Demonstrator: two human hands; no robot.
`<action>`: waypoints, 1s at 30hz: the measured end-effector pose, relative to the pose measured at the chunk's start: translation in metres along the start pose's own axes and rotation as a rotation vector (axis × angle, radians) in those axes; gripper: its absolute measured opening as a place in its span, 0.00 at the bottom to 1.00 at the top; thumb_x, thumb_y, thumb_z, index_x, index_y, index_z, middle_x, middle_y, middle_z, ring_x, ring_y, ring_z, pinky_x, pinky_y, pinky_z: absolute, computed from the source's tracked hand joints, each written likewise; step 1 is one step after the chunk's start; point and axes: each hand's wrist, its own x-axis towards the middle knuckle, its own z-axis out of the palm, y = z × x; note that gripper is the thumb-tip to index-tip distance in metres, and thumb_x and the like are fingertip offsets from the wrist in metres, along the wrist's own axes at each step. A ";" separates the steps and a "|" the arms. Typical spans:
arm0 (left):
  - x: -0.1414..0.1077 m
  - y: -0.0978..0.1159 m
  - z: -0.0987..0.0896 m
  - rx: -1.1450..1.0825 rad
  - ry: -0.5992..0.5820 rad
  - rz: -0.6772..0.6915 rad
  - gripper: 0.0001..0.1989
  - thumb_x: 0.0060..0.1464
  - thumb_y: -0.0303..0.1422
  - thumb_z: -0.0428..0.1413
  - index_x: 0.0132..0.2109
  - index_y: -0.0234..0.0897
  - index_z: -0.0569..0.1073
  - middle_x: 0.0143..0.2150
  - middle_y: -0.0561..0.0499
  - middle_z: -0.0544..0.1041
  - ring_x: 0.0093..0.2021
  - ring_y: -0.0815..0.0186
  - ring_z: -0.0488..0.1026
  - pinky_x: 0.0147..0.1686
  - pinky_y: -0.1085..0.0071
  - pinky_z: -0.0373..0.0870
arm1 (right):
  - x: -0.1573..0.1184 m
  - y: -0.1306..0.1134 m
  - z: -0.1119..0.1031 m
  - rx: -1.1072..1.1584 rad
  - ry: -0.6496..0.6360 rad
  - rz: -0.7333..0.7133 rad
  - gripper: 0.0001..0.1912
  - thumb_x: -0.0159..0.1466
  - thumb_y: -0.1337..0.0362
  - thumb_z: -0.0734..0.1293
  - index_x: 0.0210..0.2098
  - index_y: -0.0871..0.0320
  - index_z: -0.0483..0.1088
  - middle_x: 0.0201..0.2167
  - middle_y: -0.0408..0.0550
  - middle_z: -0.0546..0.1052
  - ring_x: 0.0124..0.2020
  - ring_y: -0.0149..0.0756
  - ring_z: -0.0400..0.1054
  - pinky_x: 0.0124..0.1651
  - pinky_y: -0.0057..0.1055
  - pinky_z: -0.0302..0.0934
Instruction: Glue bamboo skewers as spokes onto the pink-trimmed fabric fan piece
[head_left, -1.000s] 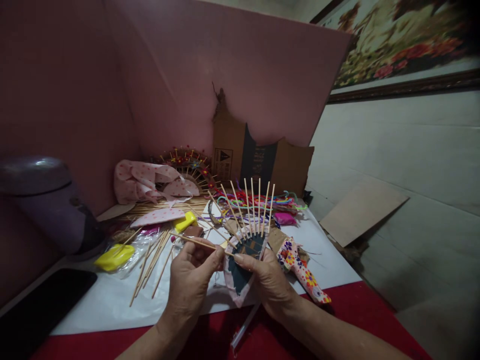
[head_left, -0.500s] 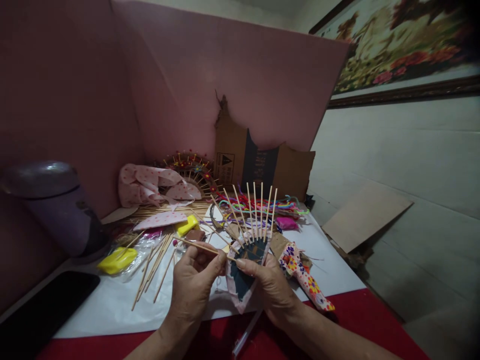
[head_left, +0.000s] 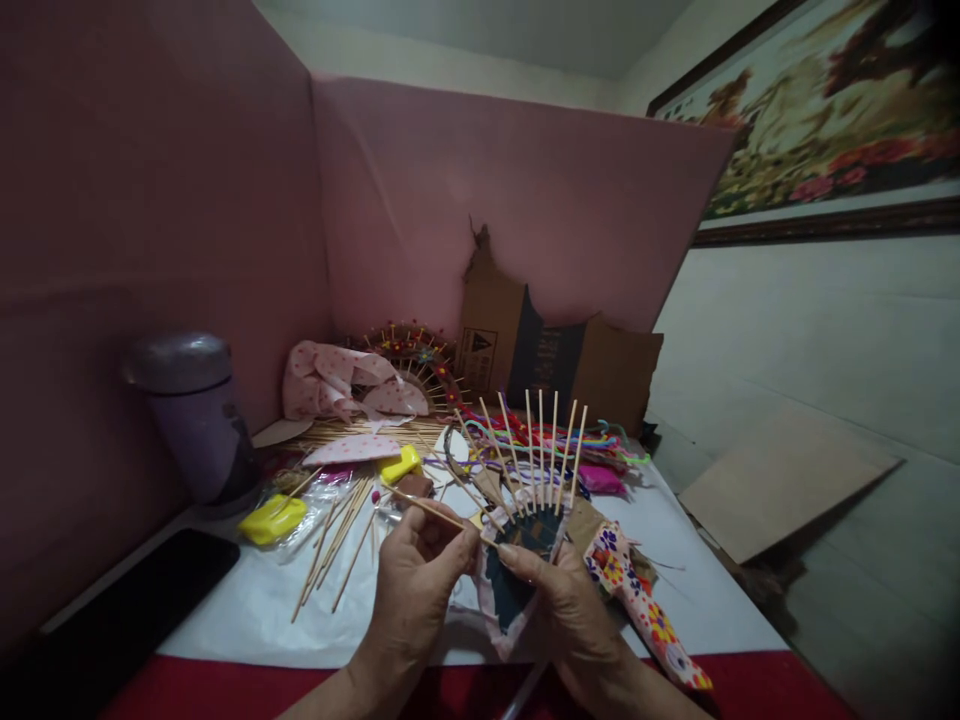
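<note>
My right hand [head_left: 559, 590] grips a fan-shaped cardboard piece [head_left: 506, 595], dark blue-green with a pale pink cloth edge. Several thin wooden sticks [head_left: 541, 440] stand out from its curved top like rays. With thumb and fingers pinched, my left hand [head_left: 424, 570] holds another wooden stick [head_left: 424, 505] at the piece's left side. That stick's inner end lies against the piece near my right thumb. Beside my right hand rests a floral-patterned wrapped piece [head_left: 649, 605]. A clear glue stick or tube [head_left: 525, 690] shows below, partly cut off.
Loose sticks [head_left: 337, 550], yellow clay packs [head_left: 274, 520] and a black phone [head_left: 150, 610] lie on the left. A purple tumbler [head_left: 199, 430] stands behind them. Colourful pipe cleaners [head_left: 615, 440], torn cardboard [head_left: 555, 350] and a decorated stick arch [head_left: 412, 350] are at the back.
The camera view has shifted, so everything appears further right and slightly lower. Both hands keep their hold on the stick and the fan-shaped piece, with little visible change between them.
</note>
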 end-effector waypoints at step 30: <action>0.001 0.000 -0.001 -0.018 -0.013 -0.007 0.13 0.35 0.31 0.65 0.27 0.34 0.68 0.21 0.55 0.73 0.22 0.71 0.68 0.24 0.74 0.68 | -0.001 -0.003 0.005 0.029 -0.031 -0.023 0.12 0.51 0.68 0.72 0.36 0.60 0.74 0.33 0.48 0.79 0.32 0.36 0.71 0.41 0.33 0.63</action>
